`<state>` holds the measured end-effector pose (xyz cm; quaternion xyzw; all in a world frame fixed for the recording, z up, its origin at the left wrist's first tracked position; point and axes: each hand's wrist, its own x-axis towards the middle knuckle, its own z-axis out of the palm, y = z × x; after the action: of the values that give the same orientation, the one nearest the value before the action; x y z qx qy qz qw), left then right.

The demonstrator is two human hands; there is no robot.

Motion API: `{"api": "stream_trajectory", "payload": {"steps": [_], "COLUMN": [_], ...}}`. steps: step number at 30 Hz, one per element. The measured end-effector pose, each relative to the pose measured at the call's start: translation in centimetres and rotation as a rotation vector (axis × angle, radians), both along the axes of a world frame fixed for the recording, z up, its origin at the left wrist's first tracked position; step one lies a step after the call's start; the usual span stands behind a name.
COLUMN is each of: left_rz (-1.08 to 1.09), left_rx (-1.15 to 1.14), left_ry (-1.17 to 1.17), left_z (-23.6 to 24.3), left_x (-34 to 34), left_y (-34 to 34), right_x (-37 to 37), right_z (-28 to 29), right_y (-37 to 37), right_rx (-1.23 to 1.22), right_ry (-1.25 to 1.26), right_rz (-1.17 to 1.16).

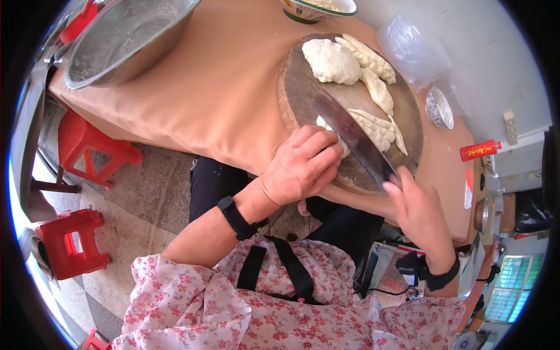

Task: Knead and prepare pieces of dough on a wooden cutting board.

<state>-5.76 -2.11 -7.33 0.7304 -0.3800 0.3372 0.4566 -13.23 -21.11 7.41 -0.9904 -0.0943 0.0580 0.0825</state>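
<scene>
A round wooden chopping board [286, 96] lies on the table and carries pale dough. My right hand [421, 213] grips a kitchen knife [350, 133] by its handle, the broad dark blade slanting across the board. Curled fingers of my left hand [306, 163] press on a piece of dough [345, 147] close beside the blade, and they hide most of that piece. On the blade's other side lie several sliced dough strips [373, 128], side by side. Farther back sit a large rough dough lump [331, 61], a dough roll with cuts across it [368, 59] and a smaller dough piece [378, 92].
A large metal basin [131, 44] stands at the table's far left. Behind the board are a patterned bowl [315, 13] and a clear plastic bag [414, 52]. To the right are a small bowl [438, 109] and a red bottle [480, 150]. Red stools [87, 146] stand left.
</scene>
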Motion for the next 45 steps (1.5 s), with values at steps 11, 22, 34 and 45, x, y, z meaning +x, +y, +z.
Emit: {"api": "stream_trajectory", "payload": {"steps": [11,22,34,45], "left_rz": [0.000,0.084,0.059,0.036], "left_rx": [0.023,-0.041,-0.020,0.056], "left_ry": [-0.023,-0.050,-0.029,-0.082], "left_z": [0.0,-0.5,0.1,-0.2], "left_x": [0.0,-0.2,-0.3,-0.1], "left_y": [-0.2,0.0,-0.3,-0.5], "right_x": [7.5,-1.1,0.3,6.5], "right_z": [-2.7,1.9,0.3,-2.5], "right_y": [4.1,-0.2,0.1,4.2], "right_rx": [0.012,0.132,0.054,0.001], "right_ry": [-0.175,-0.033,0.051,-0.151], "right_rz": [0.283,-0.083,0.025,0.267]}}
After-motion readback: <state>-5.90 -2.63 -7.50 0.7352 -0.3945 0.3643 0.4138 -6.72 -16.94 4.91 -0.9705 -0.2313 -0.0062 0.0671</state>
